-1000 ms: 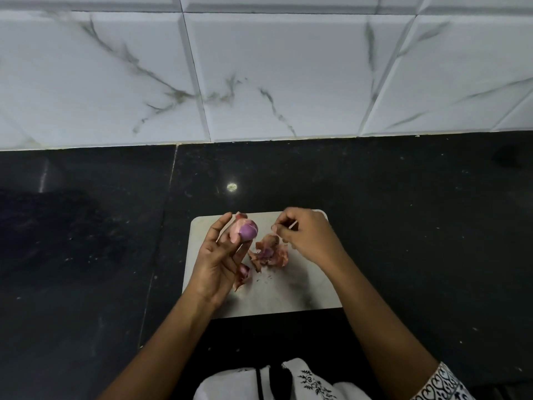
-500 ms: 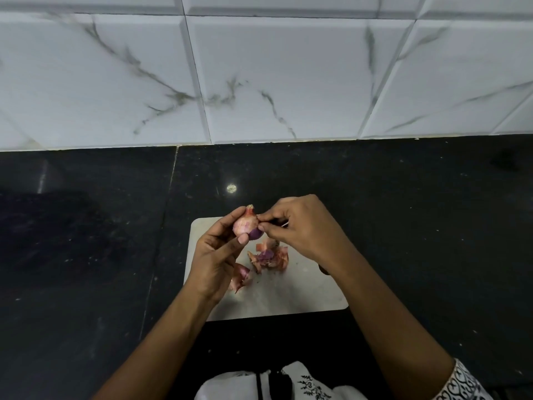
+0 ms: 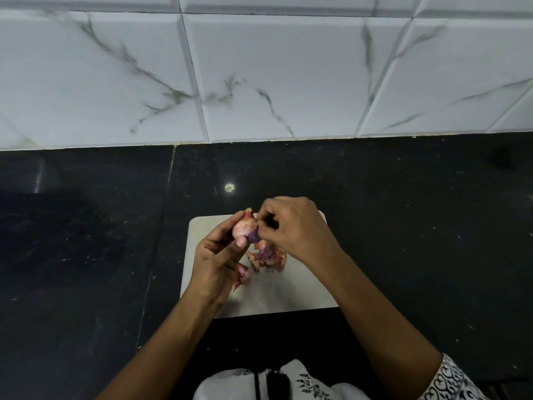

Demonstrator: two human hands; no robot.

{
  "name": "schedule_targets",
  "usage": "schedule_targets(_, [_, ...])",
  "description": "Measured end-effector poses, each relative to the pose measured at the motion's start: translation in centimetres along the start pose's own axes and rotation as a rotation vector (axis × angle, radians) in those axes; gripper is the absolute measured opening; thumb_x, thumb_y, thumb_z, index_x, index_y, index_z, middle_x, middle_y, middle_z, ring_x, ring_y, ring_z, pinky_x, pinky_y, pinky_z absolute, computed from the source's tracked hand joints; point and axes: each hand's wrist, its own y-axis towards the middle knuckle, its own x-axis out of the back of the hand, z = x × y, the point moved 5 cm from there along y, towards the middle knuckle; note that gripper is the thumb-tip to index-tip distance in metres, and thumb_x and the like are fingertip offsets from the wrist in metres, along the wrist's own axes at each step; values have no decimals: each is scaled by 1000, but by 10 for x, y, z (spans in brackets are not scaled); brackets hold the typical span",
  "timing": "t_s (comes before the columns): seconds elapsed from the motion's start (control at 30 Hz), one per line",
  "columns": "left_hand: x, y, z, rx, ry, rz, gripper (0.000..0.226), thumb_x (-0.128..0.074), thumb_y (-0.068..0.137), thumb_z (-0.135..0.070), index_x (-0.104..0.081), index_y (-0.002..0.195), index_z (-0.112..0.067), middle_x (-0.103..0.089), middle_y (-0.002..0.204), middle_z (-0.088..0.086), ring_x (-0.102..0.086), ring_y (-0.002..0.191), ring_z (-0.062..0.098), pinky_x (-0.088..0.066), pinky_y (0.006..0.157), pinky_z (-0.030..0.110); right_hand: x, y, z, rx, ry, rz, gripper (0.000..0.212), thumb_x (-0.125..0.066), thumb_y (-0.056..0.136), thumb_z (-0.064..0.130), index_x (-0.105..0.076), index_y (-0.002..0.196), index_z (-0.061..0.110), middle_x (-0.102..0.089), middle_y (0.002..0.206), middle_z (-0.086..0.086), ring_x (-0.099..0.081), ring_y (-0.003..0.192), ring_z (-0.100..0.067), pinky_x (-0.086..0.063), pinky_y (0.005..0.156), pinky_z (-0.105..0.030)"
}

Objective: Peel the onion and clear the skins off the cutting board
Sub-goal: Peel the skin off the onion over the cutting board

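Clearly the peeling step is in hand. The left hand grips the onion above the far-left part of the board, fingers and thumb curled round it. The right hand pinches at the onion's right side, thumb and forefinger pressed together on what looks like a flap of skin (too small to be sure). Pink skin covers most of the bulb, with a purple patch bare. 2 clumps of skins lie on the board beneath. Next, I judge, the flap needs a firm pull away, then a turn of the bulb; clearing comes later.
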Motion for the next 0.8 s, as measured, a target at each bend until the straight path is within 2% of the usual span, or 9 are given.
schedule_targets(0.07, [-1, -4, 3, 14, -31, -4, 60, -90, 52, -29, -72, 107, -13, -68, 118, 11, -65, 108, 21, -53, 82, 24, 2, 1, -4, -2, 55, 11, 13, -68, 82, 19, -68, 93, 13, -68, 91, -1, -59, 79, -7, -52, 77, -24])
schedule_targets(0.17, [0, -5, 5, 27, -60, -23, 63, -91, 51, -31, -72, 108, -13, -66, 120, 11, -64, 109, 22, -54, 84, 25, 2, 0, -16, -95, 266, 6, 11, -67, 83, 15, -72, 93, 17, -71, 86, 3, -63, 76, -4, -55, 74, -20])
schedule_targets(0.27, [3, 1, 2, 23, -75, -58, 67, -92, 47, -30, -71, 109, -12, -64, 124, 12, -63, 111, 23, -54, 83, 24, 0, -2, -21, -133, 402, 7, 13, -67, 83, 16, -73, 93, 21, -72, 84, 7, -67, 77, -3, -58, 73, -23])
schedule_targets(0.5, [0, 5, 2, 11, -59, -53, 68, -91, 49, -31, -69, 111, -12, -63, 125, 10, -64, 110, 22, -54, 82, 23, 4, 0, -8, -57, 151, -33, 16, -68, 82, 20, -72, 98, 18, -71, 91, 3, -62, 79, -4, -52, 74, -18])
schedule_targets(0.63, [-3, 7, -1, -14, 9, -39, 64, -90, 50, -33, -71, 108, -16, -65, 122, 8, -63, 112, 21, -53, 82, 23, 8, 1, -2, -43, 38, -36, 12, -68, 83, 24, -68, 93, 17, -69, 89, 2, -62, 79, -7, -54, 77, -25])
schedule_targets(0.8, [-6, 10, -2, -27, 47, -32, 63, -90, 51, -36, -71, 108, -17, -68, 117, 8, -64, 109, 21, -53, 80, 22, 6, 5, 5, -11, -98, -1, 18, -65, 83, 31, -58, 92, 16, -62, 91, 0, -56, 80, -10, -51, 79, -30])
